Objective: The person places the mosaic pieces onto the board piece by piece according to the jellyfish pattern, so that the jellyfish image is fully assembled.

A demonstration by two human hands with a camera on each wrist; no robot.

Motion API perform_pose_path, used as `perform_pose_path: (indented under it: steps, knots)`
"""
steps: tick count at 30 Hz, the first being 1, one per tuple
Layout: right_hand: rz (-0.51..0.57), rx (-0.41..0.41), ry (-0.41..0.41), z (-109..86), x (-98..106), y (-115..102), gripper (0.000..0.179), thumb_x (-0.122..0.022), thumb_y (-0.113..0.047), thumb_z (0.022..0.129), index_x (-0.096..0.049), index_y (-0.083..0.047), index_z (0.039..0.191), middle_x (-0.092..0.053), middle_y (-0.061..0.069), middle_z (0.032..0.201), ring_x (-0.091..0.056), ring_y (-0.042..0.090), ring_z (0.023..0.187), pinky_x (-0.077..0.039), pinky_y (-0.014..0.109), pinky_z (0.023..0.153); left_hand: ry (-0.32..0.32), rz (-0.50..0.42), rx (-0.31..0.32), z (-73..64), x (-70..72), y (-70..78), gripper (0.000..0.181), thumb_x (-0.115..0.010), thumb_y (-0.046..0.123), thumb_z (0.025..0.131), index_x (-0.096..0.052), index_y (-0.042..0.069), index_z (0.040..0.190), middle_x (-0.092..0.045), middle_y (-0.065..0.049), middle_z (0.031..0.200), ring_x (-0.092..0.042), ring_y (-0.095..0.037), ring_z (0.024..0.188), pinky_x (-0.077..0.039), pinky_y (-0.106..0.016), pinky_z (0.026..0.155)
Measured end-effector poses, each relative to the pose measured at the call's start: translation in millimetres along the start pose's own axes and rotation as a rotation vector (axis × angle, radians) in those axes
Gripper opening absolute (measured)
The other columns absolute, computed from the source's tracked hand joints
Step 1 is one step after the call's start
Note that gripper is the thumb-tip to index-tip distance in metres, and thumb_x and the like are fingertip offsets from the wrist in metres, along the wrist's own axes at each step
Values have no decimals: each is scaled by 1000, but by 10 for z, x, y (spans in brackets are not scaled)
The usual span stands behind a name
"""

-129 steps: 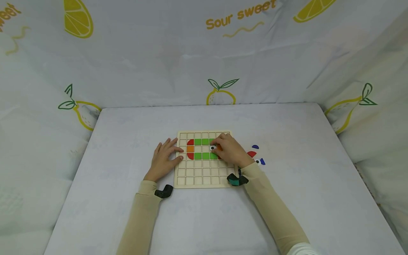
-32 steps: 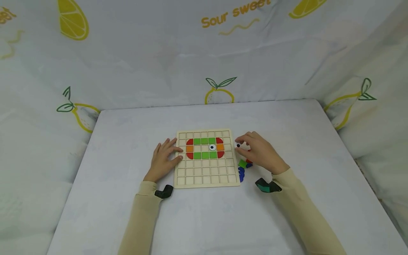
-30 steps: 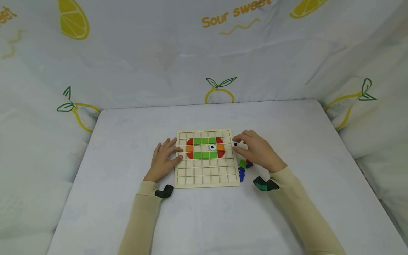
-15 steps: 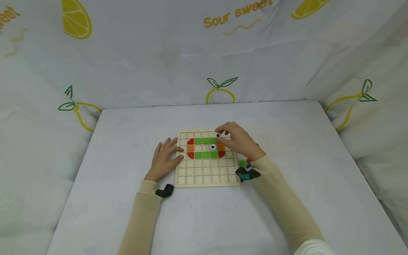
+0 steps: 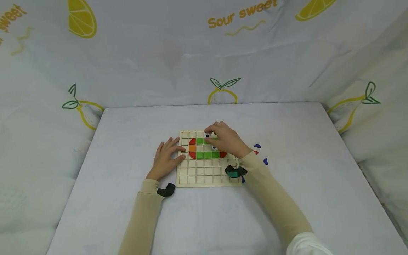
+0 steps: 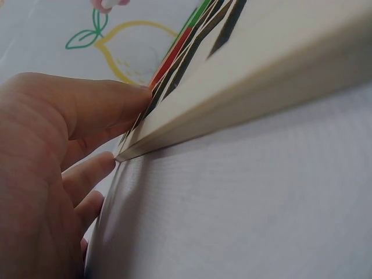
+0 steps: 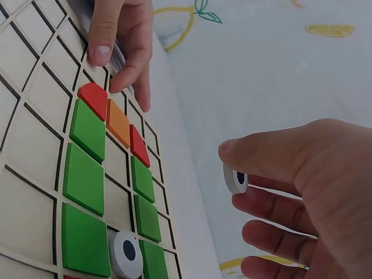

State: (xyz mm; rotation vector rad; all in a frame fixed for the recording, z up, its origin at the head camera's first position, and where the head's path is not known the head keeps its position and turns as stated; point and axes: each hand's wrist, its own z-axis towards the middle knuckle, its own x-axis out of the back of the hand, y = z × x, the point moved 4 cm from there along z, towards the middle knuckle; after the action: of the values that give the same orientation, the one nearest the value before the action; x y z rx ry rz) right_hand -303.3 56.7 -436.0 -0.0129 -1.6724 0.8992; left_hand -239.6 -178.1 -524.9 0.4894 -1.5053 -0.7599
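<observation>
A wooden grid board point(image 5: 208, 181) lies on the table, with green tiles point(image 5: 207, 154), red rounded corner tiles point(image 5: 192, 155) and an orange tile point(image 5: 192, 148) in a ring. Inside the ring sits a white eye disc point(image 7: 125, 254) with a black pupil. My right hand point(image 5: 227, 140) pinches a second eye disc point(image 7: 234, 178) between thumb and fingers, raised above the board near its far rows. My left hand point(image 5: 165, 159) rests with fingers spread at the board's left edge, thumb and index finger touching it. In the head view my right hand hides the ring's upper right part.
Loose pieces lie on the table right of the board: blue ones point(image 5: 257, 146) and a red one point(image 5: 256, 152), partly hidden by the right sleeve point(image 5: 271, 191). White cloth with lemon prints point(image 5: 159, 71) hangs behind the table point(image 5: 127, 127).
My right hand first lets go of one eye disc inside the ring, then brings another from the table on the right, leftward over the board. My left hand stays in place.
</observation>
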Motion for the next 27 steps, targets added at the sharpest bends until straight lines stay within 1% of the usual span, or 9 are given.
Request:
perform_pose_path:
  steps: [6, 9, 13, 18, 27]
  knots:
    - [-33, 13, -35, 79, -118, -55, 36, -69, -30, 97, -67, -11, 128, -68, 5, 116, -56, 23, 109, -56, 40, 91, -2, 1, -6, 8, 0, -9, 23, -69, 30, 95, -71, 19, 115, -38, -6, 164, -18, -30, 159, 1, -54, 129]
    - [-53, 26, -52, 108, -187, -67, 36, -68, -31, 97, -67, -11, 128, -68, 5, 115, -56, 22, 108, -55, 38, 92, -4, 1, -3, 5, 6, 0, 23, -69, 31, 95, -71, 19, 115, -38, -5, 164, -17, -29, 159, 1, -53, 130]
    - [-90, 42, -72, 133, -276, -77, 32, -69, -31, 97, -69, -13, 123, -69, 3, 114, -56, 21, 105, -54, 37, 92, -5, 1, -2, 0, 11, 10, 23, -69, 30, 95, -71, 19, 115, -37, -5, 164, -17, -28, 159, 1, -52, 130]
    - [-114, 66, -88, 154, -378, -75, 29, -69, -31, 97, -72, -13, 120, -69, 3, 113, -54, 21, 100, -53, 35, 88, -5, 4, 5, -4, 12, 8, 22, -68, 30, 95, -71, 20, 114, -37, -4, 165, -17, -28, 159, 2, -51, 130]
    - [-167, 131, -95, 129, -437, -81, 24, -71, -27, 96, -75, -13, 114, -67, 6, 115, -55, 23, 99, -51, 37, 88, 0, 8, 1, -4, 12, 3, 22, -67, 30, 95, -71, 19, 114, -37, -5, 164, -18, -28, 159, 2, -51, 130]
